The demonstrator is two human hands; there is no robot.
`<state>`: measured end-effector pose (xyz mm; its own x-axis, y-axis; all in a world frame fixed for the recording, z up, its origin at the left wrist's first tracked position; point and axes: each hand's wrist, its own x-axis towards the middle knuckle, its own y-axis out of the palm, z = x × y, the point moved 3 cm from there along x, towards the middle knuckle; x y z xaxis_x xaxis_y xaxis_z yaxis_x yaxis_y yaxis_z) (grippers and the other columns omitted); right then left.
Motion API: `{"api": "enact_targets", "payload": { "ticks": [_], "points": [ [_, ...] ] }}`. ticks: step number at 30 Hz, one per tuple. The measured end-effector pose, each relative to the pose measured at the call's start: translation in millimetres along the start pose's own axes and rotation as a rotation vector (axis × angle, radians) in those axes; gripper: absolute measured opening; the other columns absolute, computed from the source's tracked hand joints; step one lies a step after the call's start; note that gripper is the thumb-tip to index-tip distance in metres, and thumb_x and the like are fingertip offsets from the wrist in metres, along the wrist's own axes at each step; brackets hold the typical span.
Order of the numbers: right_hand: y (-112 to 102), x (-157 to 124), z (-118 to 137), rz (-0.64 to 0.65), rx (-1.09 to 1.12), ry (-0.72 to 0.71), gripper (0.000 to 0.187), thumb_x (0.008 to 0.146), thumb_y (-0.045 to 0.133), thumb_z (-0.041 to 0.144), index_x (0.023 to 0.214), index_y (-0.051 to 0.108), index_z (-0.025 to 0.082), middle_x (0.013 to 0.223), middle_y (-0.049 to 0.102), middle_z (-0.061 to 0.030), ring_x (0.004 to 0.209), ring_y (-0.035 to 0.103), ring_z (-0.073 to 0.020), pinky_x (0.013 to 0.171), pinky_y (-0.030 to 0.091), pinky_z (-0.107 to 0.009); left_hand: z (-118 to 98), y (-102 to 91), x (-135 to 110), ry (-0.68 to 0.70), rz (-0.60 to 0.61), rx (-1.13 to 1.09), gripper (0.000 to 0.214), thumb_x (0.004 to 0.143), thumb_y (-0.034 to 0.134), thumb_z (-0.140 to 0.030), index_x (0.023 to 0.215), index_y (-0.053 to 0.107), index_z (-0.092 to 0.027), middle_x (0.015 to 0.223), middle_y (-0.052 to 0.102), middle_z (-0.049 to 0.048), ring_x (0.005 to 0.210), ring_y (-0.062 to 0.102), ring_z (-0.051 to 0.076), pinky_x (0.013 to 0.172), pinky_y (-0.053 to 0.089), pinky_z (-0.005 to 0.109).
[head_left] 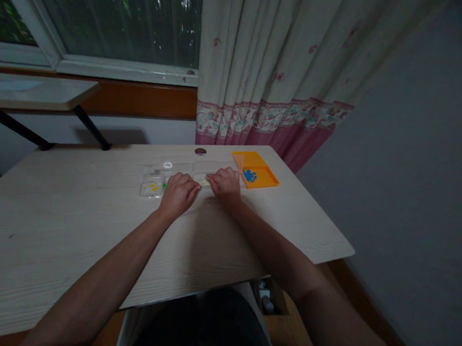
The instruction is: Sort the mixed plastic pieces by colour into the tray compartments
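My left hand [180, 193] is closed, its fingertips pinched together at the front of a middle clear plastic box [202, 167]. Beside it, my right hand [225, 183] is curled with thumb and fingers together over the same box. What either pinch holds is too small to make out. A few pale yellow bits [205, 182] show between the hands. To the left, another clear box [141, 189] contains small yellow pieces [150, 188], and some green pieces [165, 186] peek out by my left hand. An orange open case [269, 176] with small blue pieces [249, 175] lies right of my right hand.
All of this rests on a pale wooden table [99, 226]. A dark brown round object [200, 151] lies behind the boxes. At the back left stands a raised shelf [65, 95] on black legs. A curtain [248, 86] hangs past the far edge, and a wall [393, 155] is on the right.
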<state>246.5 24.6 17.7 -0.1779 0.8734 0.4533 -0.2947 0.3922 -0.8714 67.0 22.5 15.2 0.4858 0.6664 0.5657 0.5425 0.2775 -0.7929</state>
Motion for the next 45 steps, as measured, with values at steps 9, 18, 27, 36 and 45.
{"api": "enact_targets", "payload": {
  "ticks": [9, 18, 27, 36, 45],
  "points": [
    [-3, -3, -8, -0.054, 0.033, 0.037, 0.031, 0.098, 0.047, 0.037, 0.103, 0.074, 0.024, 0.093, 0.067, -0.0072, 0.097, 0.048, -0.0229, 0.087, 0.027, -0.037, -6, 0.8, -4, 0.165, 0.166, -0.101, 0.022, 0.093, 0.053, -0.031, 0.095, 0.073, -0.021, 0.089, 0.063, 0.0078, 0.091, 0.053, 0.022, 0.082, 0.041, 0.038],
    [1, -3, -4, -0.054, 0.059, 0.027, 0.028, 0.097, 0.05, 0.036, 0.101, 0.074, 0.024, 0.092, 0.067, -0.0063, 0.096, 0.049, -0.0224, 0.086, 0.027, -0.037, -18, 10.5, -1, 0.211, 0.224, -0.103, 0.018, 0.089, 0.06, -0.028, 0.103, 0.072, -0.023, 0.094, 0.062, 0.0066, 0.094, 0.052, 0.023, 0.084, 0.042, 0.036],
    [-32, 5, -8, 0.168, 0.198, -0.063, 0.018, 0.09, 0.06, 0.029, 0.091, 0.077, 0.022, 0.087, 0.071, -0.0035, 0.089, 0.057, -0.018, 0.085, 0.036, -0.031, -14, 12.0, 2, 0.196, 0.236, 0.002, 0.01, 0.088, 0.06, -0.025, 0.09, 0.069, -0.02, 0.092, 0.061, 0.0078, 0.096, 0.051, 0.025, 0.083, 0.04, 0.039],
    [-17, -11, 2, 0.459, 0.176, -0.356, 0.007, 0.078, 0.073, 0.021, 0.082, 0.078, 0.024, 0.082, 0.073, -0.0005, 0.08, 0.06, -0.0136, 0.083, 0.039, -0.027, -3, 5.0, 1, 0.101, 0.118, 0.008, 0.021, 0.093, 0.055, -0.036, 0.089, 0.066, -0.018, 0.092, 0.061, 0.0092, 0.095, 0.05, 0.025, 0.084, 0.041, 0.04],
    [-11, -8, 7, 0.487, 0.12, -0.417, 0.009, 0.079, 0.072, 0.018, 0.084, 0.079, 0.018, 0.08, 0.073, -0.0053, 0.08, 0.06, -0.0157, 0.079, 0.041, -0.026, 8, 6.7, 10, -0.127, -0.094, 0.068, 0.024, 0.094, 0.052, -0.035, 0.09, 0.068, -0.017, 0.091, 0.061, 0.0095, 0.096, 0.051, 0.027, 0.088, 0.041, 0.041]
  ]
}}
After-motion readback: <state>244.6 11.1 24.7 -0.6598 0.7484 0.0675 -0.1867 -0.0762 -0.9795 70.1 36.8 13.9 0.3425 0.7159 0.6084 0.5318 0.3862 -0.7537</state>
